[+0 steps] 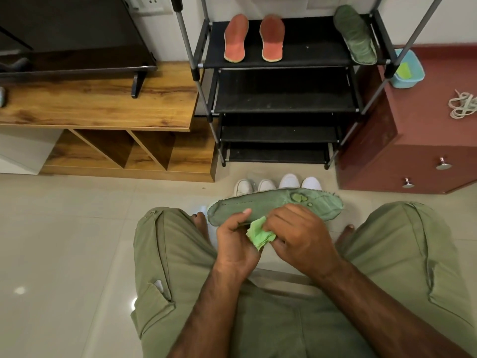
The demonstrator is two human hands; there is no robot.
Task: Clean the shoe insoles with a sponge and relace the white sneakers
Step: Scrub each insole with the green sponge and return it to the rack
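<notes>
A green insole (273,202) lies crosswise in front of my knees, with wet drops near its right end. My left hand (236,241) grips its near edge, thumb on top. My right hand (299,233) holds a bright green sponge cloth (259,235) against the insole's near side. Behind the insole, the toes of several white sneakers (278,183) stand on the floor. Two orange insoles (254,38) and another green insole (355,34) lie on the top shelf of the black shoe rack (278,64). White laces (463,104) lie in a heap on the red cabinet.
A blue tub (407,71) with something green inside stands on the red cabinet (413,140) at right. A wooden TV unit (103,107) with open cubbies fills the left. My legs in green trousers frame the tiled floor.
</notes>
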